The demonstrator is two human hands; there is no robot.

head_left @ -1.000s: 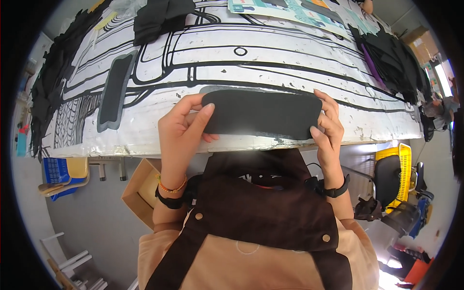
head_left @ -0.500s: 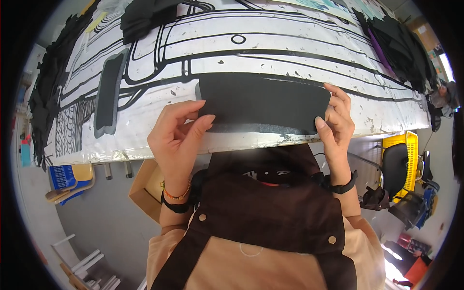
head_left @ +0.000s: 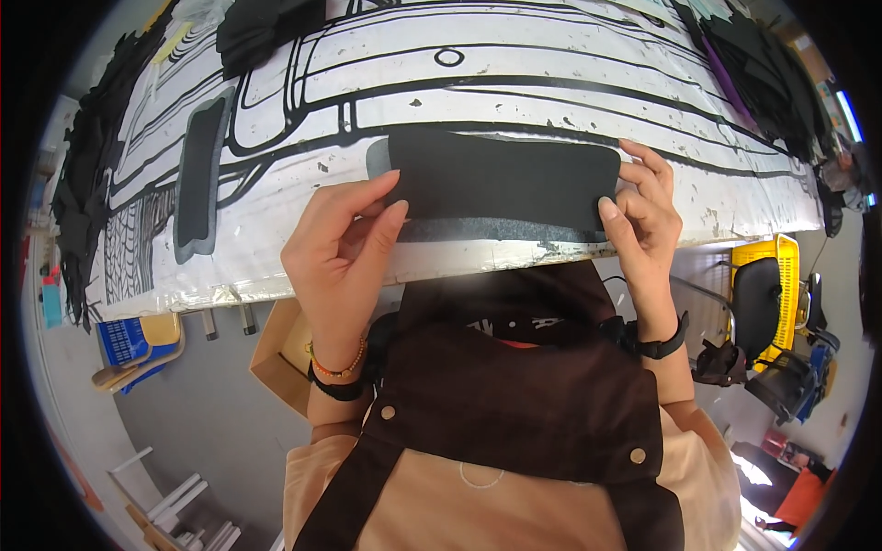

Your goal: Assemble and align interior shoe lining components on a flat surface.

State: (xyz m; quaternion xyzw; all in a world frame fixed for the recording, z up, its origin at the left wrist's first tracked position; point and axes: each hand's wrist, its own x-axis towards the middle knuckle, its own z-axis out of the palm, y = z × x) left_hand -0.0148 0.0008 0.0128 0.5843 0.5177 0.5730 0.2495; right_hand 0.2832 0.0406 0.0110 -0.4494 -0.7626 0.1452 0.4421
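A black fabric piece [head_left: 503, 179], long and roughly rectangular, is stretched between my two hands at the table's near edge. Beneath it lies a grey backing piece [head_left: 478, 229], showing as a strip along the near side and at the left end. My left hand [head_left: 344, 234] pinches the black fabric's left end with thumb and forefinger. At the right end, the thumb of my right hand [head_left: 648, 216] presses on the near corner, its fingers curled around the far side. Farther left lies another black piece [head_left: 199, 165] on a similar grey backing.
The white table [head_left: 441, 266] has black line drawings. Dark cloth [head_left: 262, 41] is heaped at the far left, with more black cloth [head_left: 763, 69] at the far right. Below the table stand a cardboard box [head_left: 280, 354], a yellow crate [head_left: 785, 289] and a black chair [head_left: 756, 308].
The black fabric has shifted slightly right over its backing, baring more grey at the left end and near side. Both hands have moved slightly with it.
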